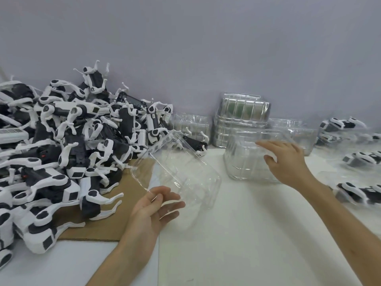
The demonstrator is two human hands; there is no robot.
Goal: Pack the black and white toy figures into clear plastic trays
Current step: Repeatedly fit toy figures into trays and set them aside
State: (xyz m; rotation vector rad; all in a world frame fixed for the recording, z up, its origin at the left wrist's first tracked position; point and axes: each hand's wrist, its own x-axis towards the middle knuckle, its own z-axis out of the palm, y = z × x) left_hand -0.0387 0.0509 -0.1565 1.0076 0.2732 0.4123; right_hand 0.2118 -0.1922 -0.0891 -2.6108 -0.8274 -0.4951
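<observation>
Clear plastic tray in your left, right on the stack

Left hand [156,205]: palm up, thumb and forefinger pinching the near rim of one clear tray [185,172]. The other fingers lie loosely extended under it. The tray is off the table, tilted, its open side facing up and left toward the pile.

Right hand [286,159]: laid on a stack of trays [245,162] standing on the white table [247,234]. Your fingers are spread across the stack's top and the thumb is against its front wall. The view is blurred there, so whether you are gripping or only resting on it, I cannot tell.

Toy figures [72,141]: black and white, heaped loose at left, partly on a brown cardboard sheet [107,215]. One lies just beyond the held tray.

Back wall: more tray stacks [243,114] stand against it. At the far right, further figures [354,157], blurred, seem to sit in clear plastic.
</observation>
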